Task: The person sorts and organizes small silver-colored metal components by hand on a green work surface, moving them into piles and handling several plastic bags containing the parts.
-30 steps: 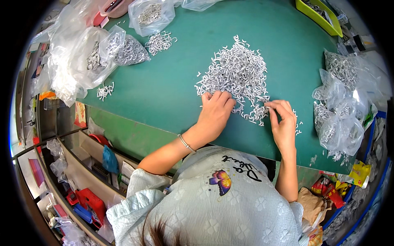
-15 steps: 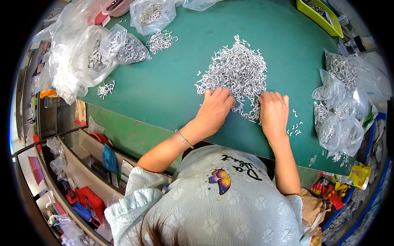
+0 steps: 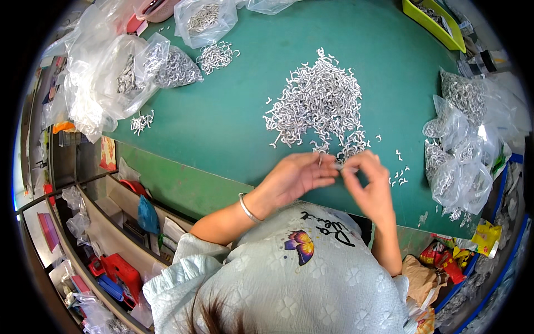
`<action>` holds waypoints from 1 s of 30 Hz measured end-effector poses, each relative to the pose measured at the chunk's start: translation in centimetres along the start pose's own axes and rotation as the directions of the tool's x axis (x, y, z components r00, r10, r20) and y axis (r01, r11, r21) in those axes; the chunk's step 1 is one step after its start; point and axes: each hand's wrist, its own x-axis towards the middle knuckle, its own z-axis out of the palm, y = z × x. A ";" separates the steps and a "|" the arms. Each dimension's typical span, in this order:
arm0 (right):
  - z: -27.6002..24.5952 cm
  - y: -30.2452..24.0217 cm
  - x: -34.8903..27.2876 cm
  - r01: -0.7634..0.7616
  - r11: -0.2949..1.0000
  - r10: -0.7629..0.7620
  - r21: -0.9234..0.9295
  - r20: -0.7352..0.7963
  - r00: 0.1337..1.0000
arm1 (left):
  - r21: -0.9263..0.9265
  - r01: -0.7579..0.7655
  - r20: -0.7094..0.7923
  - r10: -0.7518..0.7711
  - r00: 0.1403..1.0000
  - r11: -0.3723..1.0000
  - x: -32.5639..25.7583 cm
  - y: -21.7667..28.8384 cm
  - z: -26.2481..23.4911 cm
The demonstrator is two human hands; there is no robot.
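Both hands have come together at the near edge of a heap of small, curved silver-grey metal pieces. My left hand has its palm partly turned up, with a small metal piece showing at the thumb and fingertips. Opposite it, my right hand pinches a small grey piece between thumb and forefinger, close to the left fingertips. The exact shape of that piece is blurred and partly covered by fingers. Several more pieces lie on the green table just beyond the hands.
Clear plastic bags of metal parts stand at the left and right. A smaller pile of curved pieces and a little cluster lie at the left. A yellow-green bin sits far right. Compartmented shelving is at lower left.
Both hands have drawn back from the heap toward my body and closer together. The left palm has turned up, and pieces at the heap's near edge are pulled nearer.
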 end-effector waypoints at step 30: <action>-1.1 3.6 3.3 0.185 0.806 -0.234 -0.562 -0.015 0.972 | 0.794 -0.303 0.597 0.580 0.553 -0.527 2.6 -0.7 -0.3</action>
